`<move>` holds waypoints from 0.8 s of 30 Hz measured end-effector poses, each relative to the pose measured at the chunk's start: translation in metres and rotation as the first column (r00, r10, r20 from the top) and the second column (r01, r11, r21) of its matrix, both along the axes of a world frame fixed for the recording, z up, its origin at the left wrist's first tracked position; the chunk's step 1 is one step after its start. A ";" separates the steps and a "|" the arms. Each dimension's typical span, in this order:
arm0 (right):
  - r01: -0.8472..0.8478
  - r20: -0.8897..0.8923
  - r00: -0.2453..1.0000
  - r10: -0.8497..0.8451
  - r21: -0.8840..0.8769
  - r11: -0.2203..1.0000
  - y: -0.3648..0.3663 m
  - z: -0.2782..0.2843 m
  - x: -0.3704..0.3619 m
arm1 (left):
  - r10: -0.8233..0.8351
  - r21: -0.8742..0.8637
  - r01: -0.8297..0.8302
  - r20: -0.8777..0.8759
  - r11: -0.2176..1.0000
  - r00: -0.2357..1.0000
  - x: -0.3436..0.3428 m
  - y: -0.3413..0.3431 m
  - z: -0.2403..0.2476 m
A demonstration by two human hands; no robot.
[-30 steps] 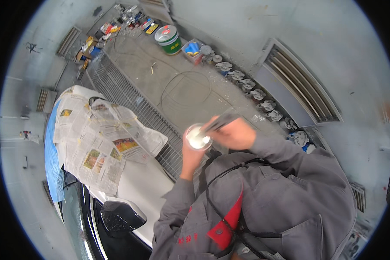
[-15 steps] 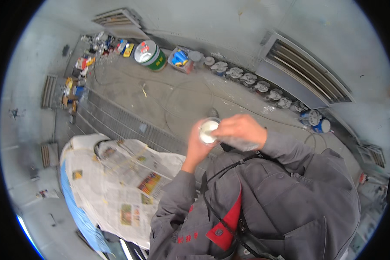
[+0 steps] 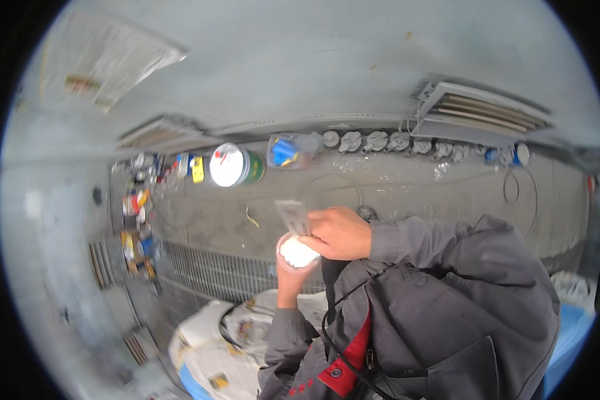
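Observation:
My left hand point(image 3: 289, 283) is wrapped round a clear plastic cup point(image 3: 281, 256), holding it upright in front of me. White liquid point(image 3: 296, 253) shows inside the cup. Over the rim, my right hand point(image 3: 339, 232) is closed on a flat, pale grey mixing stick point(image 3: 291, 215). One broad end of the stick points up and away from the cup. Its other end is by the white liquid, partly hidden behind my fingers, so I cannot tell how deep it sits.
Along the wall stand a green and white bucket point(image 3: 255, 167), a plastic bin point(image 3: 277, 157) with blue and yellow items, and several small grey-topped cans point(image 3: 376, 141). A hose point(image 3: 360, 193) lies on the floor. Beside a floor grating point(image 3: 200, 267), newspaper and sheeting point(image 3: 200, 340) cover something bulky.
My view has tilted up and turned, showing more wall. The stick, blurred and low before, now points upward above the cup. Both hands keep their hold.

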State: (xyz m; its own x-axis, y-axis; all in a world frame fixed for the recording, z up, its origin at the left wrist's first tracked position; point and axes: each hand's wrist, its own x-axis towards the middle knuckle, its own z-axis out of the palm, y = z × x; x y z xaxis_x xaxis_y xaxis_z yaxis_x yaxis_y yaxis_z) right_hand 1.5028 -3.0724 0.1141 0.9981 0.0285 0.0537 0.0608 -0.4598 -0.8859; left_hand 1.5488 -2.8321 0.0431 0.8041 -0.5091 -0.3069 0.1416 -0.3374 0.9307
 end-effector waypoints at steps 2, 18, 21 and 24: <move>0.219 0.092 0.971 -0.219 0.008 0.976 -0.009 -0.010 0.014 | -0.112 -0.073 0.111 -0.020 0.991 0.993 0.044 -0.011 -0.016; 0.726 -0.689 0.366 -0.625 -0.208 0.655 0.009 -0.487 0.010 | -0.528 -0.330 0.465 -0.134 0.821 0.838 0.288 -0.171 -0.319; 0.607 -0.801 0.474 -0.366 -0.004 0.795 -0.006 -0.631 0.029 | -0.493 -0.325 0.431 -0.134 0.842 0.860 0.297 -0.193 -0.412; 0.825 -0.788 0.454 -0.416 0.196 0.530 -0.025 -0.757 0.071 | -0.520 -0.419 0.424 -0.145 0.803 0.842 0.294 -0.201 -0.494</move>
